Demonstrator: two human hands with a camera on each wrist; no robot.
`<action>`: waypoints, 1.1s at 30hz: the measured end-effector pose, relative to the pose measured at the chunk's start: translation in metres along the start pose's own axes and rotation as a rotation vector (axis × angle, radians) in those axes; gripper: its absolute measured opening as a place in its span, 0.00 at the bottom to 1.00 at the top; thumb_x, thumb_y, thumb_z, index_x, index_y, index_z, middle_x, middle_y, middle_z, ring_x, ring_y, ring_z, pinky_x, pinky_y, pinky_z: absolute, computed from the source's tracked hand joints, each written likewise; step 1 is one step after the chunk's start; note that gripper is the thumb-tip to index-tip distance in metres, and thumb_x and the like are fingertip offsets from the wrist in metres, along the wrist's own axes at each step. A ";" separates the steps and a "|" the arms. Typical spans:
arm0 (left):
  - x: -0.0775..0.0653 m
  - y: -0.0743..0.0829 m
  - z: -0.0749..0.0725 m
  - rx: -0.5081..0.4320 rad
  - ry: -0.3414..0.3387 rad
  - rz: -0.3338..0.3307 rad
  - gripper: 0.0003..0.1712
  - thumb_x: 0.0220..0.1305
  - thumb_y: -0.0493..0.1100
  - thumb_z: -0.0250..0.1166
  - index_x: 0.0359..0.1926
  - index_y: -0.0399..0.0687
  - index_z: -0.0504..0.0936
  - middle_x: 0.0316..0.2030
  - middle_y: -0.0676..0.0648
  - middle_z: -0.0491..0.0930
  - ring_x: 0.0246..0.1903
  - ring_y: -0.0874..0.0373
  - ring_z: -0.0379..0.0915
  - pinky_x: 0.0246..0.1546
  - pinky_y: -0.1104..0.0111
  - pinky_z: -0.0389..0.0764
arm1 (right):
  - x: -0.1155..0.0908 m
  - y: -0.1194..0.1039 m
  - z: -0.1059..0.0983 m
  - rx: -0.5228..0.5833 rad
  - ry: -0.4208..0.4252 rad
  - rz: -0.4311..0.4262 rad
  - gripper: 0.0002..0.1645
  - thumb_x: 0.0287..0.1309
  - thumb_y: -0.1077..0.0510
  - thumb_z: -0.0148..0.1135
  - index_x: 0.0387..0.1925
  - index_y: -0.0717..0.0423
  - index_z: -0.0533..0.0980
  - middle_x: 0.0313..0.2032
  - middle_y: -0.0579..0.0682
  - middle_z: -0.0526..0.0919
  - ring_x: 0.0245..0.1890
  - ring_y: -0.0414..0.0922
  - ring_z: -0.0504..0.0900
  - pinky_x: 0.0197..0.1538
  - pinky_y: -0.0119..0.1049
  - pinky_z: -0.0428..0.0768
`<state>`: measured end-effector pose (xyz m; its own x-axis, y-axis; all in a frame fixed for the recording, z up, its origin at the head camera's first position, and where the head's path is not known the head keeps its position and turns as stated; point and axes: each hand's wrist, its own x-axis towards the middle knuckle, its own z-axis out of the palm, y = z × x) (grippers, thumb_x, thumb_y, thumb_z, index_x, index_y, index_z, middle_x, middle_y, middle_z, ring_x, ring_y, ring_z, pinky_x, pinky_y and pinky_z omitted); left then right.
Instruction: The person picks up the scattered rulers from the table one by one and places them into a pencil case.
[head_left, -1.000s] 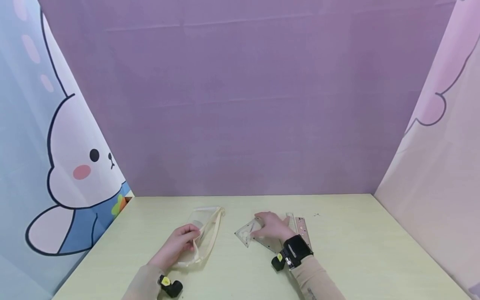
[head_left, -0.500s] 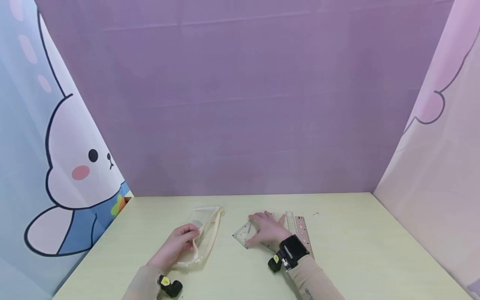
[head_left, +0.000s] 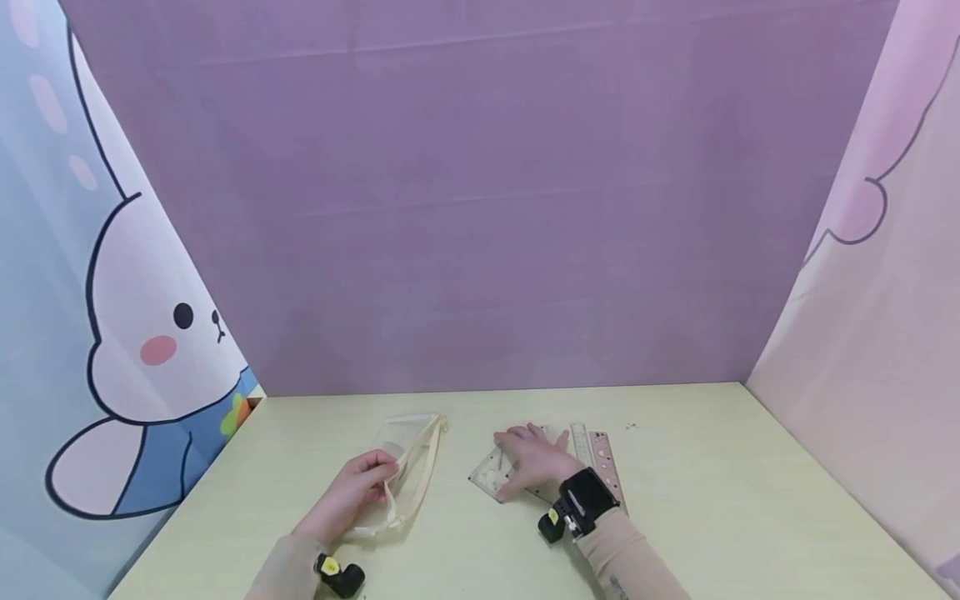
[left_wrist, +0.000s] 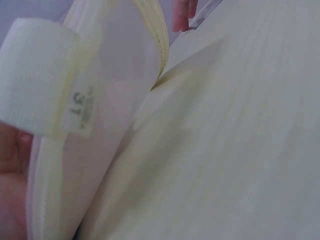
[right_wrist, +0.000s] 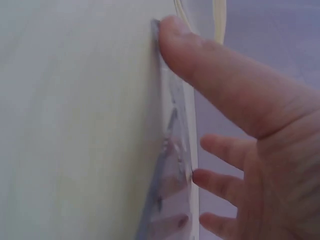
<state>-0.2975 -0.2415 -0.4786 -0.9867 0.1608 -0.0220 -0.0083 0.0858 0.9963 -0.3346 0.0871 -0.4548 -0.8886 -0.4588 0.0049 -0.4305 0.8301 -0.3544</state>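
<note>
On the left of the table, my left hand (head_left: 360,485) grips the rim of a pale mesh pouch (head_left: 423,475). In the left wrist view, a tag marked 31 hangs beside a strip of cream trim (left_wrist: 155,30) on the pouch. My right hand (head_left: 534,458) spreads over a clear plastic set square (head_left: 486,477), thumb on its near edge and fingers towards the far side. Its dark edge line shows in the right wrist view, where the thumb (right_wrist: 215,70) touches one corner. Most of the set square's middle is hidden under the hand.
Just right of the right hand lie a clear straight ruler (head_left: 581,443) and a pinkish ruler with holes (head_left: 606,467). A small dark mark (head_left: 632,426) shows farther right on the pale table (head_left: 735,500). A purple cloth (head_left: 480,208) hangs behind.
Over the last second my right hand has shifted slightly left, baring more of the clear ruler. The set square has moved and turned a little under it. The left hand keeps the pouch still.
</note>
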 end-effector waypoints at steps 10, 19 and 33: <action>0.001 0.000 0.000 0.006 -0.006 -0.001 0.15 0.65 0.39 0.62 0.43 0.27 0.74 0.33 0.47 0.73 0.27 0.60 0.68 0.27 0.72 0.75 | -0.003 0.006 -0.006 0.069 -0.066 -0.020 0.65 0.29 0.37 0.79 0.72 0.43 0.59 0.72 0.54 0.56 0.71 0.62 0.48 0.55 0.80 0.35; 0.002 -0.001 0.000 0.004 -0.011 0.004 0.16 0.65 0.39 0.62 0.43 0.26 0.73 0.33 0.47 0.73 0.27 0.61 0.68 0.27 0.72 0.75 | -0.001 0.008 -0.006 0.093 -0.070 -0.009 0.66 0.30 0.35 0.79 0.72 0.43 0.58 0.72 0.55 0.57 0.71 0.63 0.46 0.55 0.79 0.32; 0.001 0.000 0.001 0.012 -0.020 0.014 0.16 0.66 0.40 0.61 0.44 0.26 0.73 0.33 0.48 0.73 0.27 0.61 0.68 0.27 0.72 0.75 | 0.003 0.009 -0.003 0.042 -0.093 -0.010 0.69 0.26 0.32 0.79 0.73 0.41 0.57 0.73 0.53 0.55 0.71 0.63 0.46 0.55 0.79 0.34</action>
<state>-0.2979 -0.2409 -0.4783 -0.9833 0.1816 -0.0102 0.0073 0.0955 0.9954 -0.3419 0.0937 -0.4552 -0.8648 -0.4961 -0.0770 -0.4307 0.8119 -0.3941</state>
